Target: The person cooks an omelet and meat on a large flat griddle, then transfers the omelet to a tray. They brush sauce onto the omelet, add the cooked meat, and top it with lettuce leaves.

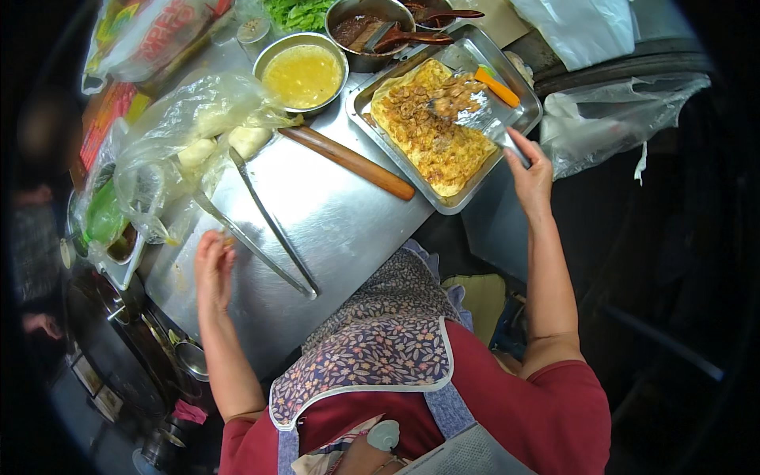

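Note:
My right hand (533,172) grips the handle of a metal spatula (485,122), its blade over a flat egg pancake topped with browned meat pieces (439,127). The pancake lies in a rectangular steel tray (442,205). An orange-handled tool (497,88) rests in the tray's far right part. My left hand (214,270) hovers at the left of the steel worktop (332,237) with its fingers curled; whether something small is between them is unclear. Beside it, a pair of metal tongs (273,225) lies spread on the worktop. A wooden rolling pin (350,163) points towards the tray.
Pale dough balls (249,141) sit partly under a clear plastic bag (202,104). Behind are a bowl of yellow liquid (304,76), a pot of brown sauce with a brush (362,32) and green lettuce (297,13). Plastic bags (617,124) hang at the right.

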Tool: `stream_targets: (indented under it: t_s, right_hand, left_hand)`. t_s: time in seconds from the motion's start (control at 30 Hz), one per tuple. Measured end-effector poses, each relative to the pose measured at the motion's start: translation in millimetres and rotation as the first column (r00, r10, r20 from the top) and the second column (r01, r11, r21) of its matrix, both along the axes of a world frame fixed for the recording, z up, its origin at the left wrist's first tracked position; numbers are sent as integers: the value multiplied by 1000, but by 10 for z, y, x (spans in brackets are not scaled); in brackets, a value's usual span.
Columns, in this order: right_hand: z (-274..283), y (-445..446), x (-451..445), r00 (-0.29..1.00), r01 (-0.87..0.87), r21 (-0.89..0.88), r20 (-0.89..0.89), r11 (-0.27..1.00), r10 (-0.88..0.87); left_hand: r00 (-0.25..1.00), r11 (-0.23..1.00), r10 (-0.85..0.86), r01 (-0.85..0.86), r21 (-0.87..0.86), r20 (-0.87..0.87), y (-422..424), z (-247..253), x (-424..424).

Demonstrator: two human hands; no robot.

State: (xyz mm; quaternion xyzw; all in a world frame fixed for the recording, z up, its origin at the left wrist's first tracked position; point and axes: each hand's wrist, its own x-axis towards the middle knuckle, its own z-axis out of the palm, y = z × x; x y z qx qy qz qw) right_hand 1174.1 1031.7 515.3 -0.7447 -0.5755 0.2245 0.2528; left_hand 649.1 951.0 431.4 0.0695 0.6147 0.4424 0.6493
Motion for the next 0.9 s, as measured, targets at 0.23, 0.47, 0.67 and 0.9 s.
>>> stream_targets:
  t_s: [0.23,0.47,0.67,0.9]
  right_hand:
    - [218,720,246,754,-376,129,618,918,222]
    - [76,784,619,690,-559,255,672,789,271]
    - [1,912,874,781,-564,373,530,737,330]
    - [-283,777,790,734,-665,349,468,660,492]
  left_hand:
    - [915,889,-402,379,256,41,990,415,2185]
    - [732,746,-388,607,276,-560,1430,175,3309]
    - [538,805,-193,565,181,-821,1308,203,3458]
    - [508,858,-124,487,165,-853,1160,182,3572]
